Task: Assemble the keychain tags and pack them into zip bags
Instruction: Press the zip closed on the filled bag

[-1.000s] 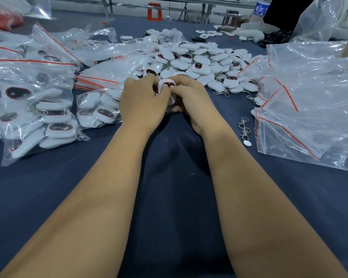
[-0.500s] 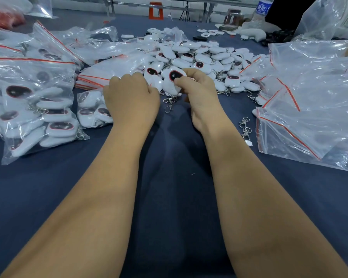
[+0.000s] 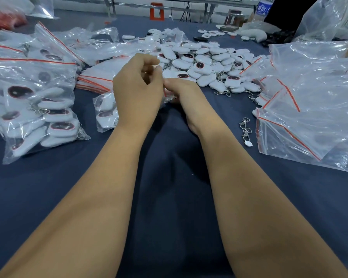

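Note:
My left hand (image 3: 137, 91) hovers above the dark blue table (image 3: 169, 197), its fingers curled and pinching the mouth of a small clear zip bag (image 3: 166, 96) with a red strip. Just to its right, my right hand (image 3: 183, 93) lies low on the cloth with fingers curled round a keychain tag, which it almost entirely hides. Only a bit of metal clasp shows beside it. Directly behind both hands lies a pile of loose white keychain tags (image 3: 201, 63) with dark oval faces.
A small filled zip bag (image 3: 105, 115) lies under my left wrist, and a larger filled bag (image 3: 38, 111) is further left. Flat empty zip bags (image 3: 94, 81) are stacked behind it. Big clear bags (image 3: 309, 109) crowd the right side. Loose metal clasps (image 3: 245, 129) lie beside them.
My right hand has come down from the pile towards me with the tag, which is now hidden. My left hand has lifted and moved right to meet it at the bag.

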